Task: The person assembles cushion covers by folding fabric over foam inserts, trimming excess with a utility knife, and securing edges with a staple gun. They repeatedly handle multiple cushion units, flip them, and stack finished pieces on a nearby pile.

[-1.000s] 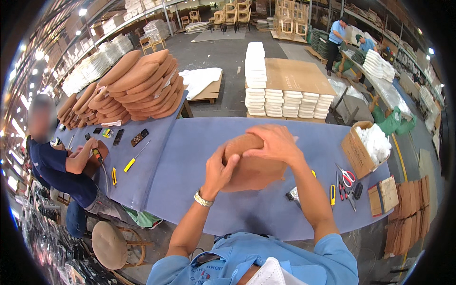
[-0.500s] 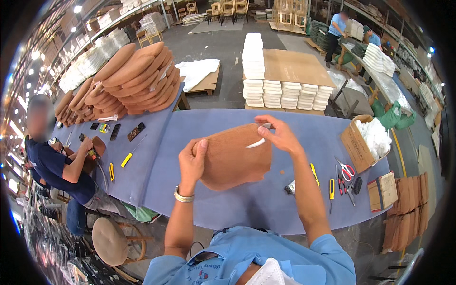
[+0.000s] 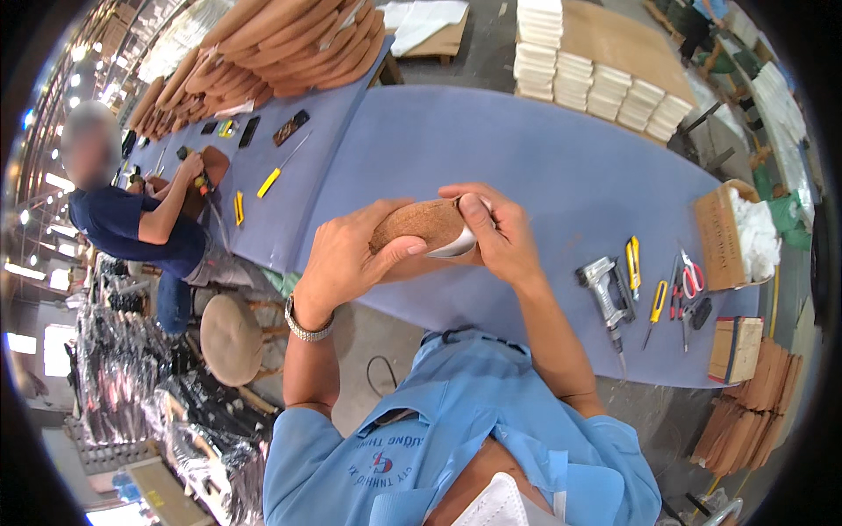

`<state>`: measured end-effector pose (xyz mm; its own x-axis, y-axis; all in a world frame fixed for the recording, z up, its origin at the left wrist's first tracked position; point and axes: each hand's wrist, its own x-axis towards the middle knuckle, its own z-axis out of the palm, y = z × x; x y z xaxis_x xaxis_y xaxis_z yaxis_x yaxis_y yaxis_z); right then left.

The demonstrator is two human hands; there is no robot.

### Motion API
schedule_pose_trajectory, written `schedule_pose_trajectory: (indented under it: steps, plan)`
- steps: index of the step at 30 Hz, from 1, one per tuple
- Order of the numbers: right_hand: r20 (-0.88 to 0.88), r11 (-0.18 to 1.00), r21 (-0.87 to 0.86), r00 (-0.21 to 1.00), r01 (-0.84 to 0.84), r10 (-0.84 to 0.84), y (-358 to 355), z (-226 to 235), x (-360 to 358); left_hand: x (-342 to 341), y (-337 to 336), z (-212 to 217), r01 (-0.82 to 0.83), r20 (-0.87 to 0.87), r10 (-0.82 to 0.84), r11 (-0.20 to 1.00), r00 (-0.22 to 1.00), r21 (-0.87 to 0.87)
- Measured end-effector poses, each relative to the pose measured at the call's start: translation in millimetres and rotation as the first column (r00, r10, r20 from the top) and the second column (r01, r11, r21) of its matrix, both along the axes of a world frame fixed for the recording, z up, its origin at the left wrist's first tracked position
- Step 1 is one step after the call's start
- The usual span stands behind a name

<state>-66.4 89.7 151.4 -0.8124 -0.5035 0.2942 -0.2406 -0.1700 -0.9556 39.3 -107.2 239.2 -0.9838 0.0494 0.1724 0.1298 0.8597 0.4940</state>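
Observation:
Above the near edge of the blue-covered table (image 3: pixel 421 140), I hold a brown fabric-covered padded piece (image 3: pixel 414 224), tilted so its narrow edge faces up. A smooth white layer (image 3: pixel 458 243) shows along an opening in the brown fabric. My left hand (image 3: pixel 346 250) is closed round its left end, the thumb lying along the edge. My right hand (image 3: pixel 498 232) grips its right end, thumb on top at the white layer and fingers behind. The piece's underside is mostly hidden by my hands.
To the right lie a staple gun (image 3: pixel 605 294), a yellow cutter (image 3: pixel 633 267), a yellow-handled screwdriver (image 3: pixel 658 302) and red-handled scissors (image 3: pixel 692 276). A cardboard box (image 3: pixel 719 241) holds white stuffing. Brown cushions (image 3: pixel 298 44) are piled at far left, near a co-worker (image 3: pixel 145 210) using a tool.
The brown piece has turned from its broad face to its edge and come lower and nearer to me. My left hand has shifted over its end. The view has tipped down, revealing the staple gun.

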Motion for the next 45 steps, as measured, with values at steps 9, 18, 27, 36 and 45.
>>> schedule_pose_trajectory:
  steps: [9,18,27,36,45]
  plan:
    - [-0.283,0.975,-0.014,0.934,0.223,-0.218,-34.9,2.2,22.7,8.8,11.2,-6.1,-0.049,-0.034,0.056,0.982,0.998,0.185]
    - [-0.347,0.917,-0.265,0.859,0.296,-0.378,-64.3,-16.5,5.2,-18.4,-6.3,-6.7,0.003,-0.064,0.001,0.999,0.998,0.05]
    - [-0.489,0.863,-0.412,0.728,0.293,-0.481,-74.7,-32.0,-16.8,-38.8,-26.6,-11.1,0.118,-0.145,-0.114,0.993,0.983,0.018]
    - [-0.339,0.864,-0.365,0.815,0.347,-0.47,-78.5,-33.2,-50.9,-26.8,-18.2,-26.4,-0.248,-0.252,0.207,0.958,0.945,-0.145]
    - [-0.137,0.82,-0.265,0.822,0.507,-0.553,-46.0,-40.0,-79.2,-13.4,4.1,-64.9,-0.182,-0.236,0.299,0.891,0.925,0.415]
